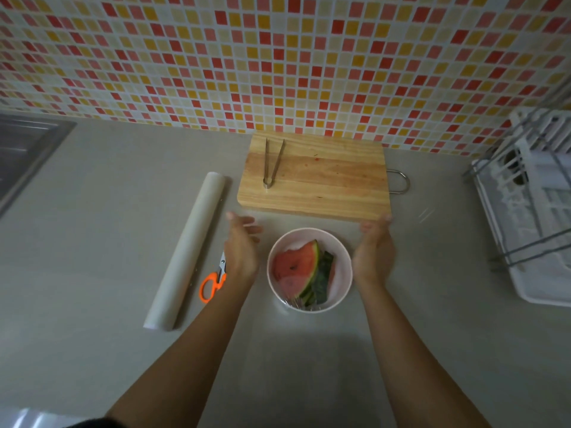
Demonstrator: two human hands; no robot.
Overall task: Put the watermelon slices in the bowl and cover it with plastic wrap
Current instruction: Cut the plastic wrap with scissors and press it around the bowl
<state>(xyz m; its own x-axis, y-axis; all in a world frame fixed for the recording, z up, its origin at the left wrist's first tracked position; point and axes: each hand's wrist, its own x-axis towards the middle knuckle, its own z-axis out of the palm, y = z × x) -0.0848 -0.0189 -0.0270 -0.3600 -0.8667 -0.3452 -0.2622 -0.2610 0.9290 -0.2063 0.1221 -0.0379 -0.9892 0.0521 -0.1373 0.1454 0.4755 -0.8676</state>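
Fingers [249, 229] of both hands reach forward, loosely spread, holding nothing: the left hand [241, 256] is just left of the bowl [310, 231], the right hand [374, 251] just right of it. Watermelon slices [296, 264] lie inside the bowl, with crinkled plastic wrap [297, 303] at its near rim; the wrap roll [188, 251] and scissors [211, 282] lie farther left

"Where does the round pale plastic bowl [309, 231] sit?"

"On the grey stone-like counter [123, 227], wedge-cut red watermelon slices [295, 267] in it, a left hand [241, 251] and right hand [374, 251] flanking it."

"Behind it?"

"The rectangular wooden cutting board [324, 180], thin metal tongs [268, 180] lying on its left part."

"Sideways?"

"Left: orange-handled steel scissors [217, 278], then the long white roll of plastic wrap [188, 251], with the steel sink [24, 149] far left. The white wire dish rack [531, 211] stands far right."
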